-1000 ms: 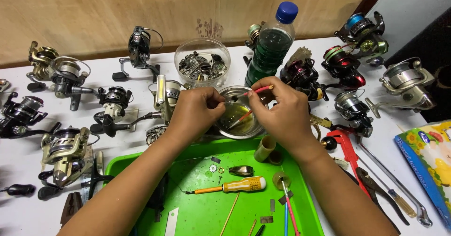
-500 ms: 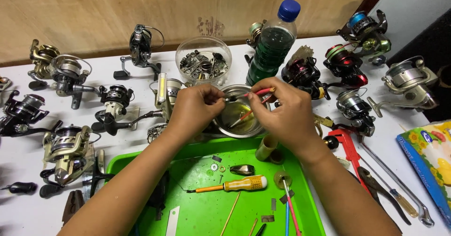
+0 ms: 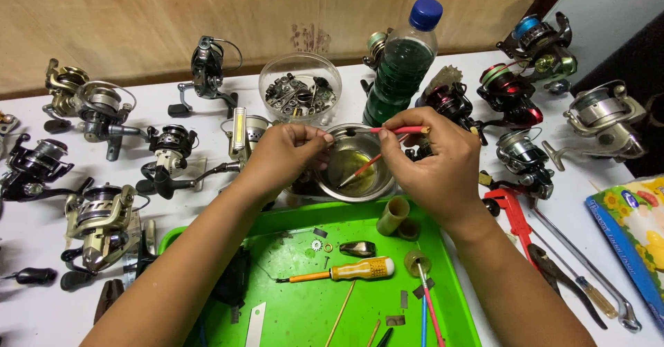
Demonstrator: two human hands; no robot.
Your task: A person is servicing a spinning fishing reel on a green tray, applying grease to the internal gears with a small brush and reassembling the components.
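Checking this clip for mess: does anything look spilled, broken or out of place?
No spill or breakage shows. Small loose parts lie scattered on the green tray, and a stained patch marks the wall; everything else sits upright.

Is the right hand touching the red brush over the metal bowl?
Touching: the head view shows the right hand pinching the red brush between fingertips, above the metal bowl.

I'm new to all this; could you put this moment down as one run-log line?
left hand: pinching small part over metal bowl | right hand: holding red brush toward it | green tray: yellow screwdriver lying
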